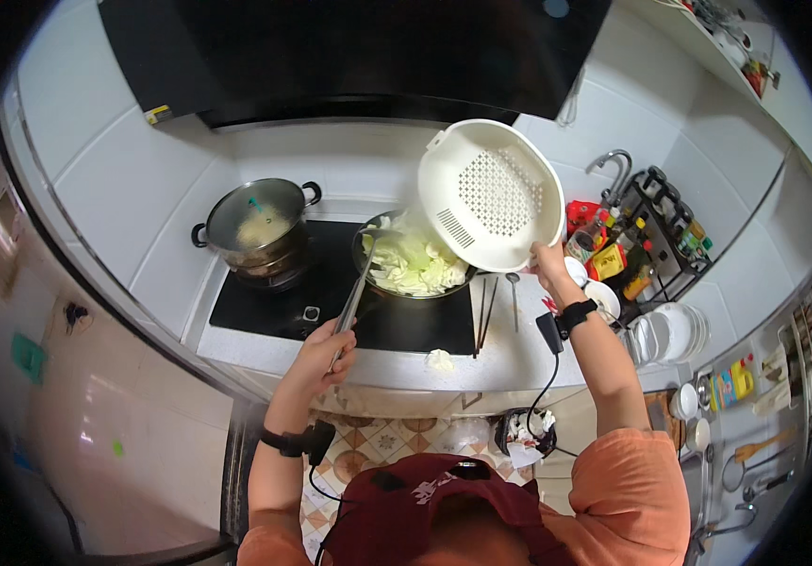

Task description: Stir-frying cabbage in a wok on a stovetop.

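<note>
My left hand [328, 354] grips the handle of a metal spatula [358, 290], whose head rests at the left side of a wok [400, 291]. Torn pale green cabbage leaves [416, 263] heap up in the wok, and some steam rises there. In my right hand [553, 267] is the rim of a white plastic colander [443, 185]. It is tilted above the wok's right side, its perforated base in view and no leaves visible in it. The wok stands on the right part of a black glass cooktop [286, 304].
A lidded steamer pot [256, 226] stands on the left burner. Chopsticks [487, 318], a metal spoon [515, 301] and a loose cabbage leaf [439, 359] lie on the counter. Sauce bottles [636, 265], a spice rack [668, 226] and stacked plates [675, 332] stand right. The range hood [349, 56] overhangs the back.
</note>
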Action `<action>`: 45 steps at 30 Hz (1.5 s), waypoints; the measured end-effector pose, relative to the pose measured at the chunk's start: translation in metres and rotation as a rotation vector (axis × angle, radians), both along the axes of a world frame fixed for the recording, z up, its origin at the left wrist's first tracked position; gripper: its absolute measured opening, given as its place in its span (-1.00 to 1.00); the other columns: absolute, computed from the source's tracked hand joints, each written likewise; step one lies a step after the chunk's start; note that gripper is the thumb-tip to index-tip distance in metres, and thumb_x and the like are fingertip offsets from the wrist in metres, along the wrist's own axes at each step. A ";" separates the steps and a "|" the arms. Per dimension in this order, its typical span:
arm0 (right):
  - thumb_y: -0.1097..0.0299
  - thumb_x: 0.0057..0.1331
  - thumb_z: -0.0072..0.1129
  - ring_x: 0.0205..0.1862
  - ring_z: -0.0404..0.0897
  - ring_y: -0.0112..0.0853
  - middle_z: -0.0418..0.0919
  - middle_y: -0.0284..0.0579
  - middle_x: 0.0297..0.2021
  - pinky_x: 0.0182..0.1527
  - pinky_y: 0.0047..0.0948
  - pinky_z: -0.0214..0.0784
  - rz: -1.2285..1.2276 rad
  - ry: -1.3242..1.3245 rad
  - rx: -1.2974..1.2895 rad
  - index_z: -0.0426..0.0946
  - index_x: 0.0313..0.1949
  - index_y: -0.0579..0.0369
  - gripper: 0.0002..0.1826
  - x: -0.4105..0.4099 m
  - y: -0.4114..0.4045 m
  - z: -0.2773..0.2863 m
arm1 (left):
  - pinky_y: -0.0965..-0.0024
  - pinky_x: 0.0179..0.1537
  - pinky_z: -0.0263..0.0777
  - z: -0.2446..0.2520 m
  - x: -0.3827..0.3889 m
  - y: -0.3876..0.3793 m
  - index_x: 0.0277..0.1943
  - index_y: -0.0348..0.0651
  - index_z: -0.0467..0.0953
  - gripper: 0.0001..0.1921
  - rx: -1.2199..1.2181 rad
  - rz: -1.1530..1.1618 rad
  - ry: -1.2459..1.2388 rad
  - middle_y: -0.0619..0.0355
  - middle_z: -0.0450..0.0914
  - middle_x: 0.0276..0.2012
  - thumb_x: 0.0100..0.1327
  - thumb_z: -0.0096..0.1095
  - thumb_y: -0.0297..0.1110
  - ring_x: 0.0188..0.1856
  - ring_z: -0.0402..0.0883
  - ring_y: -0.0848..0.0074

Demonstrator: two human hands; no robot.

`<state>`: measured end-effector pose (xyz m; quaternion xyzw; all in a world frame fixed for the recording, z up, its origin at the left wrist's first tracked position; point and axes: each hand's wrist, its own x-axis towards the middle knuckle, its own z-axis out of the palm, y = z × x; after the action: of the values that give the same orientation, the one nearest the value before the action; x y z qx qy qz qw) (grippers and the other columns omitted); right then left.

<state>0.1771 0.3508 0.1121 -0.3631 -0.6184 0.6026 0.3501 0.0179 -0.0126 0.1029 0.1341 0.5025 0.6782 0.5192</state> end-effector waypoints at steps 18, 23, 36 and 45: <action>0.41 0.01 -0.24 -0.44 0.53 0.05 0.40 0.35 -0.28 -0.50 -0.43 0.55 -0.044 0.024 -0.734 0.04 0.02 0.44 -0.44 0.195 -0.024 -0.162 | 0.63 -0.80 -0.04 -0.018 0.056 0.052 0.08 -0.16 0.11 -0.63 0.059 -0.108 -0.051 0.25 0.24 -0.53 0.21 -0.11 -0.44 -0.73 0.15 0.71; 0.30 0.08 -0.11 -0.44 0.53 -0.03 0.37 0.25 -0.19 -0.49 -0.43 0.53 -0.068 0.068 -0.687 0.10 0.02 0.34 -0.47 0.194 -0.025 -0.191 | 0.63 -0.79 -0.04 -0.031 0.070 0.069 0.03 -0.09 0.10 -0.67 0.077 -0.109 -0.065 0.23 0.21 -0.69 0.21 -0.11 -0.41 -0.78 0.10 0.68; 0.12 0.25 -0.11 -0.38 0.34 -0.62 0.38 -0.35 -0.44 -0.36 -0.63 0.23 0.663 -0.265 -0.080 0.39 -0.29 0.17 -0.67 0.042 -0.121 -0.040 | 0.36 0.06 0.08 -0.112 0.133 0.154 0.15 -0.32 -0.07 -0.48 0.243 0.098 0.862 -0.06 0.20 -0.06 0.19 -0.07 -0.40 0.02 0.20 0.35; 0.27 0.28 -0.16 -0.59 0.30 -0.59 0.29 -0.34 -0.54 -0.66 -0.65 0.19 0.422 -0.183 -0.397 0.28 -0.31 0.11 -0.83 0.059 -0.096 -0.067 | 0.34 0.02 0.19 -0.146 0.091 0.123 0.09 -0.23 0.21 -0.59 -0.143 -0.273 1.046 -0.01 0.32 -0.05 0.14 -0.07 -0.42 0.01 0.28 0.27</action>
<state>0.2360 0.2548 0.0455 -0.3410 -0.5793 0.7358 0.0821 0.1092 0.1104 -0.0433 0.4819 0.7166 0.4118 0.2911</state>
